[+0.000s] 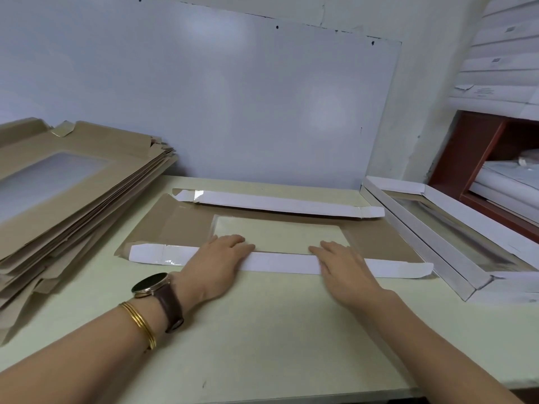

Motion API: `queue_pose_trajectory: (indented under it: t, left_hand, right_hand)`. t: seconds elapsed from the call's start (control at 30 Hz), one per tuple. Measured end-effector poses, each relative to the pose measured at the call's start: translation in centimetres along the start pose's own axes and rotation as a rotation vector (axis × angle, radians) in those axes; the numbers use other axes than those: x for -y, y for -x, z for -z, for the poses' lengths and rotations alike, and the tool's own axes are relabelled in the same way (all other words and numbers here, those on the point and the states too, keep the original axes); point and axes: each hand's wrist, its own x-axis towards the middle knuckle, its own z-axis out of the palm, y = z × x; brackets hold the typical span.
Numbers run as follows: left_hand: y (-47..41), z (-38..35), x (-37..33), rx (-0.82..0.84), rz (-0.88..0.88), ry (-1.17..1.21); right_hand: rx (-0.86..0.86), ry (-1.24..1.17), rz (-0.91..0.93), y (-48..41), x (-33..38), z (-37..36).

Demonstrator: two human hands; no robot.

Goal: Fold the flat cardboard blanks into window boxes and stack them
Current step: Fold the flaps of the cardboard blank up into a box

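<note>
A flat cardboard blank (180, 225) lies brown side up in the middle of the table, with a clear window (280, 234) at its centre. Both long side flaps are folded over, showing white: the far flap (280, 204) and the near flap (280, 262). My left hand (221, 258) presses flat on the near flap left of centre. To the right of centre, my right hand (341, 263) presses the same flap with straight fingers. A pile of flat blanks (73, 193) sits at the left. Folded white window boxes (449, 237) are stacked at the right.
The pale green table (262, 330) has bare room in front of the blank. A whiteboard (233, 97) leans against the wall behind. A red-brown shelf (478, 158) with white paper bundles stands at the far right.
</note>
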Motion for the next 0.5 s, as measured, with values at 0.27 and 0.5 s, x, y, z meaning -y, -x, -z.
queue_pose_trajectory:
  t: [0.27, 0.5]
  left_hand:
    - [-1.8, -2.4, -3.3, 0.149, -0.002, -0.042]
    - [-1.8, -2.9, -2.5, 0.228, -0.017, -0.048]
  right_hand:
    - [0.156, -0.142, 0.145, -1.8, 7.7, -1.6]
    - [0.254, -0.222, 0.149, -2.0, 8.0, -2.2]
